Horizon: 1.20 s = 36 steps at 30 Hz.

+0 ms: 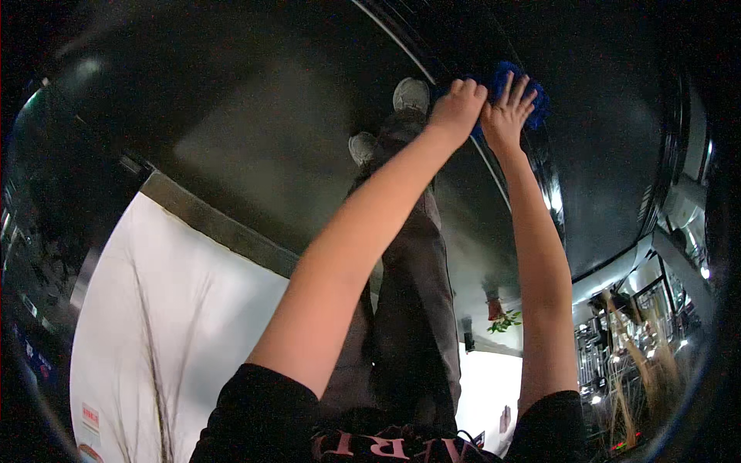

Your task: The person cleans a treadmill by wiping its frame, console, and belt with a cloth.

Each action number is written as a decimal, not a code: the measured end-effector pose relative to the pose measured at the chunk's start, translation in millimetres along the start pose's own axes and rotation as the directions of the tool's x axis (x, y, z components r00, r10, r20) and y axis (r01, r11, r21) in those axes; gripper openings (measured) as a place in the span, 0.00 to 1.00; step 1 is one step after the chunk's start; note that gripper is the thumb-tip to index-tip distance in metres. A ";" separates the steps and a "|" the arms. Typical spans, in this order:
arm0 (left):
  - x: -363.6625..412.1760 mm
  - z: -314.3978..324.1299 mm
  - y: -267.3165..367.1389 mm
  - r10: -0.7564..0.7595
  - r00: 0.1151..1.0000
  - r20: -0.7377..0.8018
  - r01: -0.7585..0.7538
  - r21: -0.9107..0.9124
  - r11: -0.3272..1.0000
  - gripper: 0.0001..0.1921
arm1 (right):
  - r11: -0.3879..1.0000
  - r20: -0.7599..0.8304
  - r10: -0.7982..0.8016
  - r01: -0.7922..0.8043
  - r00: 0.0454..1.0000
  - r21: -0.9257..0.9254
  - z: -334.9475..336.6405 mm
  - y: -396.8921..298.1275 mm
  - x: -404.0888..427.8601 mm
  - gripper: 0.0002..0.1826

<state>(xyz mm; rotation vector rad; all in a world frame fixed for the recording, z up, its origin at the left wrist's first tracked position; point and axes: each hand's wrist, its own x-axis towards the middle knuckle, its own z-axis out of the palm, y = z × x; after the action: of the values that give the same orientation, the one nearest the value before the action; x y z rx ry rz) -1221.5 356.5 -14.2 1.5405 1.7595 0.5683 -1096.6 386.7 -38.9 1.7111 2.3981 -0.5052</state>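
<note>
A fluffy blue cloth (pixel 538 104) lies against a dark, glossy curved surface (pixel 608 156), seemingly a vehicle's body panel, at the upper right. On this cloth my right hand (pixel 508 116) rests with its fingers spread. My left hand (pixel 460 110) is closed into a fist just left of it, with blue cloth showing around the knuckles; what lies inside the fist is partly hidden. Both arms reach forward, and the hands nearly touch. A thin bright trim line (pixel 492 168) runs along the dark surface below the hands.
My light shoes (pixel 412 95) stand on the dark floor (pixel 260 121). At lower left is a bright white panel (pixel 220 301) with thin bare branches before it. A green-leaved plant (pixel 505 322) is at lower centre, and dry stalks (pixel 648 347) with several lights are at lower right.
</note>
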 end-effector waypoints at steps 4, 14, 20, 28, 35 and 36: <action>19.0 -33.6 -24.7 -0.096 0.994 0.049 0.094 0.054 0.994 0.14 | 0.978 -0.080 -0.207 0.205 0.975 -0.027 -8.3 -33.8 52.0 0.37; 50.6 -84.1 -58.7 -0.160 0.971 -0.180 0.196 0.206 0.959 0.11 | 0.926 -0.177 -0.363 0.375 0.915 0.036 -24.6 -84.7 104.9 0.34; 16.4 -35.1 -29.1 -0.108 0.994 0.020 0.106 0.106 0.989 0.07 | 0.998 -0.037 -0.057 0.057 0.998 -0.006 -14.8 -35.2 19.8 0.34; 1.8 -17.9 -1.5 -0.160 0.979 0.125 0.157 0.032 0.987 0.07 | 1.000 0.046 0.021 -0.022 0.999 0.016 -9.1 -8.8 -6.5 0.34; 28.1 -68.5 -38.1 -0.258 0.965 -0.053 0.257 -0.023 0.966 0.14 | 0.967 0.047 -0.255 0.255 0.966 0.002 -31.3 -72.5 81.4 0.37; 34.1 -79.5 -49.9 -0.255 0.963 -0.087 0.255 -0.011 0.967 0.16 | 0.951 -0.012 -0.310 0.310 0.951 0.006 -28.5 -86.3 97.9 0.37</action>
<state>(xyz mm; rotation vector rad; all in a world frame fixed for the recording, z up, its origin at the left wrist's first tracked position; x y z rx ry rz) -1315.1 390.5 -7.1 1.2780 1.9866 0.5131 -1208.6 458.5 -27.4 1.3444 2.6907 -0.5456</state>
